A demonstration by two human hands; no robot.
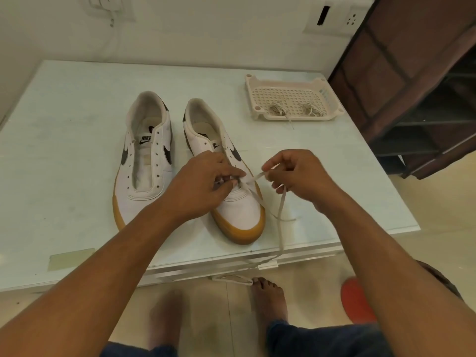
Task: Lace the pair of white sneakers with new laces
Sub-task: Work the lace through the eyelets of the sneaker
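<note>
Two white sneakers with gum soles stand side by side on the table, toes toward me. The left sneaker (144, 161) has bare eyelets. My left hand (203, 184) rests on the right sneaker (239, 207) near its lowest eyelets, its fingers pinching the shoe's edge and lace there. A white lace (280, 210) runs from those eyelets to my right hand (296, 173), which pinches it just right of the shoe. The lace's long tail drops over the table's front edge toward the floor.
A perforated cream tray (293, 83) at the table's back right holds two bundled laces. The white table (64, 119) meets the wall at the back. A dark shelf unit (425, 86) stands to the right. My bare feet and a red object (355, 300) are below the table edge.
</note>
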